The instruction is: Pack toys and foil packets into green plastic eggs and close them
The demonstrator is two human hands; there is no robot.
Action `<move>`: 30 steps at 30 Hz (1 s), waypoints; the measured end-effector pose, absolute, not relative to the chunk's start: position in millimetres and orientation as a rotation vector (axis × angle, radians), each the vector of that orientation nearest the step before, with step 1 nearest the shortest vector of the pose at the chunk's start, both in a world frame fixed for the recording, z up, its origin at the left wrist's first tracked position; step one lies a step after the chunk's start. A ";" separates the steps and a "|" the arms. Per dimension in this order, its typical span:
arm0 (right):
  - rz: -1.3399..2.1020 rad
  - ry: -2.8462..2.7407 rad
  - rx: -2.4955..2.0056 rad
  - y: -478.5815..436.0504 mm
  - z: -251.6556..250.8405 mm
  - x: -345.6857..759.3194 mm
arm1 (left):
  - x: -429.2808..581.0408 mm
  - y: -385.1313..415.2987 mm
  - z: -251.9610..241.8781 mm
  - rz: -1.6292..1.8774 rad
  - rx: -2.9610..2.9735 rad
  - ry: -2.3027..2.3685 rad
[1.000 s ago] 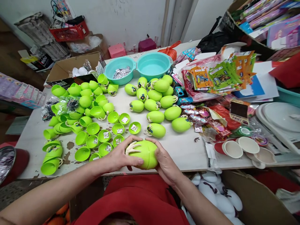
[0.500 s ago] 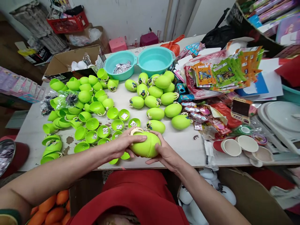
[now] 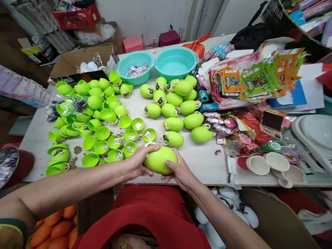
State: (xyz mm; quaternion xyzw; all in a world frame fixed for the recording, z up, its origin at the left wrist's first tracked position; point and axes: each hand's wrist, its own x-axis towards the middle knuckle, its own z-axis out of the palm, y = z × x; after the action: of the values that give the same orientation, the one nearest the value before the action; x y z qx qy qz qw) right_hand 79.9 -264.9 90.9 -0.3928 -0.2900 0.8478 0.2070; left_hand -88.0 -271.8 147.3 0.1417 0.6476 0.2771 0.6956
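Note:
A lime-green plastic egg [image 3: 161, 159] with a cream cord at its left end lies sideways between my two hands, above the table's front edge. My left hand [image 3: 141, 159] grips the corded end, thumb on top. My right hand [image 3: 178, 167] closes on the other end, thumb pressed on its front. Just left of them are open green egg halves [image 3: 130, 149], several with a small silvery packet [image 3: 148, 135] inside. Beyond my hands lie several whole green eggs [image 3: 173, 124] with cords, the nearest one [image 3: 173, 139] close behind the held egg.
Two turquoise basins [image 3: 176, 64] stand at the back, the left one holding silvery packets. A heap of green shells [image 3: 94, 102] covers the left side. Snack packets [image 3: 259, 81], paper cups [image 3: 259, 165] and a white scale [image 3: 316, 135] crowd the right. Boxes of orange and white eggs sit below.
The seam line that showed around the egg's right part is no longer visible. The egg stays in both hands, and my right thumb lies further over its front. The view has shifted slightly.

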 end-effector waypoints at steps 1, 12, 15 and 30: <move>2.358 -0.806 -1.095 -265.2 88.9 80.1 | -88.5 -271.4 146.4 0.617 0.325 1.457; 2.066 -1.089 -1.081 -239.2 85.2 96.8 | -90.5 -261.7 136.3 0.711 0.730 1.321; 2.028 -1.028 -1.082 -251.7 78.4 95.2 | -86.2 -266.8 119.5 0.757 0.767 1.276; 0.650 -1.551 -1.431 -76.8 -2.9 85.1 | -107.1 -301.1 72.3 0.812 1.168 1.783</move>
State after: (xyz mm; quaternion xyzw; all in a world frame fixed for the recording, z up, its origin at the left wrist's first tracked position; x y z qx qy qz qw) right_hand 85.1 -76.8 -2.9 -0.5787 -0.6273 0.2630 0.4499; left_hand -107.1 -301.1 72.3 0.4654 0.7104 0.3234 0.4173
